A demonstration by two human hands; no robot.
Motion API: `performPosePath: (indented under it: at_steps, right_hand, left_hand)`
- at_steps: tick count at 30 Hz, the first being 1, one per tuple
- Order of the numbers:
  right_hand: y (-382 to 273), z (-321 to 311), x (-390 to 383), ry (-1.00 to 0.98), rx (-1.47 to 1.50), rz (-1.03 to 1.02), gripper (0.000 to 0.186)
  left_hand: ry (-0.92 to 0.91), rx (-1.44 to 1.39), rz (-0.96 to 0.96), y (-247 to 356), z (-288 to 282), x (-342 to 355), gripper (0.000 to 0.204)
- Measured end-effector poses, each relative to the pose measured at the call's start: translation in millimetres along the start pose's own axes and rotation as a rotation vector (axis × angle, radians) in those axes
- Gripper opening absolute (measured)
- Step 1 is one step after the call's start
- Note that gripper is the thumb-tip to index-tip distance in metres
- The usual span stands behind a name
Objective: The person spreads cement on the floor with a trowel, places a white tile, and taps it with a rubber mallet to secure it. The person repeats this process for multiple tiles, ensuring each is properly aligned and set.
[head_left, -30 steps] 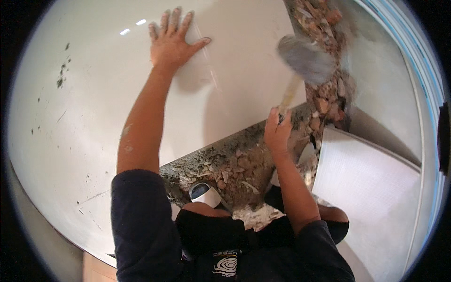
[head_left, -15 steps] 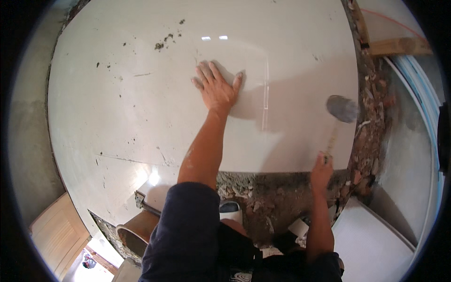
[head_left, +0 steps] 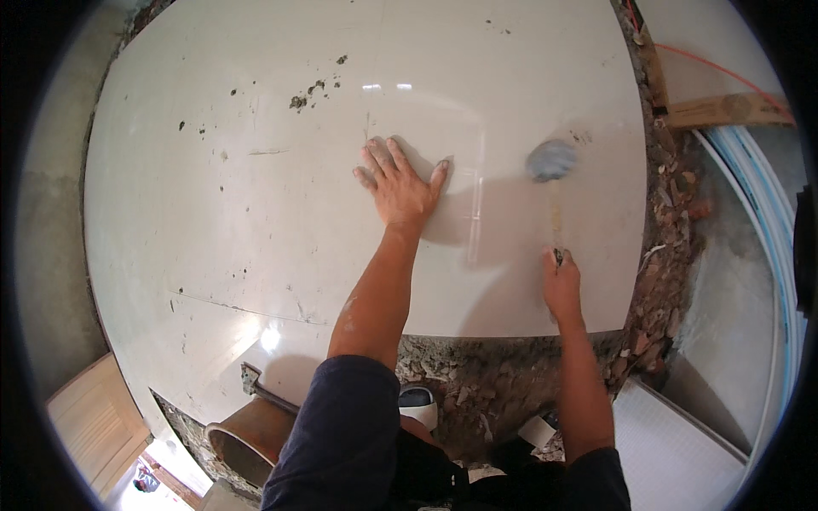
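Observation:
My left hand lies flat on a large glossy cream floor tile, its fingers spread and nothing in it. To the right, my right hand is wrapped round the handle of a mallet with a rounded grey head and a pale handle. The head is smeared by motion over the right part of the tile. Whether it touches the surface, I cannot tell. Dark crumbs of mortar lie scattered on the tiled floor beyond my left hand.
Rough rubble and soil border the tile's near edge and run up its right side. A brown bucket lies tipped at the lower left, by a long-handled tool. White and blue pipes, a wooden board and stacked tiles stand right.
My right hand has swung the mallet leftward and farther over the tile from its right edge. The left hand stays flat on the surface; the whole view has shifted slightly.

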State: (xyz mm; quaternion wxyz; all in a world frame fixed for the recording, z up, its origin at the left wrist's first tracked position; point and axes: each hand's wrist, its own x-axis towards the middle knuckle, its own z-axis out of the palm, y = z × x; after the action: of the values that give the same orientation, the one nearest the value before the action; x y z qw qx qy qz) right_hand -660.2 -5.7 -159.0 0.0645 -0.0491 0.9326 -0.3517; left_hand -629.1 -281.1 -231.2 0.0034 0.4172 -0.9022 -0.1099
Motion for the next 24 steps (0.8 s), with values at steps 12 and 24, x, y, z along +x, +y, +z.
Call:
performPosePath:
  at_steps: [12,24]
  right_hand:
    - [-23,-9,-12,-0.217,0.040,0.037,0.046]
    - [-12,20,-101,-0.208,0.106,0.114,0.042]
  left_hand:
    - [0.195,0.178,0.281,-33,12,-10,0.086]
    - [-0.064,0.039,0.374,-54,-5,-10,0.096]
